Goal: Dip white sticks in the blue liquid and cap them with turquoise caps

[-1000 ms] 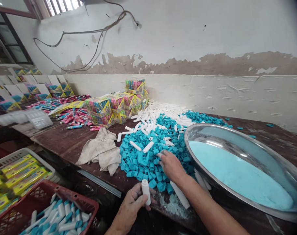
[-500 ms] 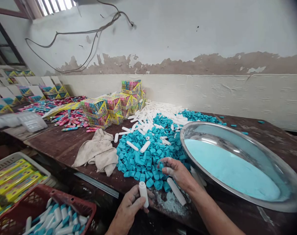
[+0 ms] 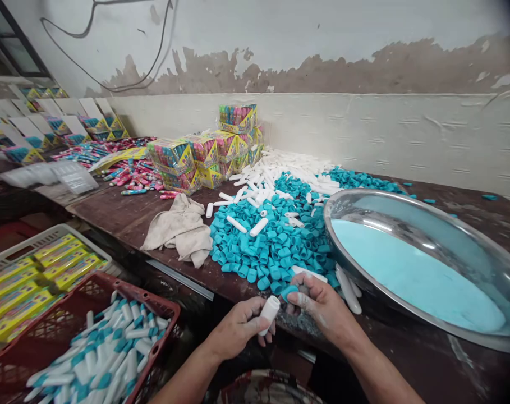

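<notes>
My left hand (image 3: 247,325) is closed around a white plastic tube (image 3: 270,313), its open neck tilted up and to the right. Close by on the right, my right hand (image 3: 320,306) pinches a blue cap (image 3: 289,292) between thumb and fingers. Cap and tube neck are near each other but apart. Just beyond both hands spreads a heap of blue caps (image 3: 255,255), with a few white tubes lying on it. A large metal basin (image 3: 406,196) holding light blue powder (image 3: 410,275) stands to the right.
A beige cloth (image 3: 179,230) lies left of the caps. Packed display boxes (image 3: 212,151) are stacked behind it, beside a pile of white tubes (image 3: 286,163). Lower left, a red crate (image 3: 170,314) holds capped tubes, next to a pale basket (image 3: 40,238) of yellow boxes.
My right hand has come away from the heap with a blue cap and moved toward the tube. My left hand has tilted the tube to the right. The view has dipped downward.
</notes>
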### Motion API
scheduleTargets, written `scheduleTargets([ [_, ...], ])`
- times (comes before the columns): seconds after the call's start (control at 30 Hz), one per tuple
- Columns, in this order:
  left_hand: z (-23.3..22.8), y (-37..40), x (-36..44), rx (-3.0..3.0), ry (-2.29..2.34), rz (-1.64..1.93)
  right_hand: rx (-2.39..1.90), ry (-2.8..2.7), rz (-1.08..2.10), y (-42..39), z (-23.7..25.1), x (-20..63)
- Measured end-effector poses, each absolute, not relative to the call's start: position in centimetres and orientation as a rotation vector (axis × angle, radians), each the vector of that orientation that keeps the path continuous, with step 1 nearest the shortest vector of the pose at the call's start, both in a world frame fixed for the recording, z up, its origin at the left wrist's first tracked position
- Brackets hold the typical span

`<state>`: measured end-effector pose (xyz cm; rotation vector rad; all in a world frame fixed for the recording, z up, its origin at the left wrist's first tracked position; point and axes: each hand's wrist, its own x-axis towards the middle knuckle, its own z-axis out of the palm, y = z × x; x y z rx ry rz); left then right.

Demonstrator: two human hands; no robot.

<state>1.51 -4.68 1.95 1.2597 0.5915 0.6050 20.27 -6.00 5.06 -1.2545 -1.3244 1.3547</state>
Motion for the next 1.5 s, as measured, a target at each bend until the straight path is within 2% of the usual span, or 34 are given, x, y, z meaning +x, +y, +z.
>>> scheduleTargets([
  [0.27, 2.2, -4.9, 1.7, 1.385, 0.681, 0.410, -1.407, -1.512, 1.273, -7.9, 4.5, 20.7],
  [0.43, 2.4, -5.2, 1.8, 1.446, 0.666, 0.283, -1.363, -1.473, 1.473, -8.5, 4.9, 21.6],
  [0.53, 2.7, -5.5, 2.3, 1.721, 0.739, 0.297, -1.327, -1.449, 1.590, -8.8, 5.1, 22.0],
  [0.63, 2.7, -5.9, 3.1, 1.975, 0.843, 0.267, -1.388, -1.480, 1.604, -9.5, 5.4, 22.0],
  [0.9, 1.4, -6.6, 4.5, 2.133, 0.998, 0.117, -1.563, -1.457, 1.538, -10.8, 5.1, 21.4],
  [1.13, 1.3, -6.8, 5.3, 2.140, 1.068, 0.149, -1.618, -1.436, 1.303, -10.7, 3.3, 20.3],
  [1.37, 1.0, -6.5, 3.8, 2.092, 1.195, 0.185, -1.664, -1.821, 1.138, -9.1, 4.8, 20.2],
  [1.5, 1.9, -4.8, 1.2, 1.946, 1.313, 0.380, -1.765, -2.060, 0.578, -6.4, 6.3, 19.7],
])
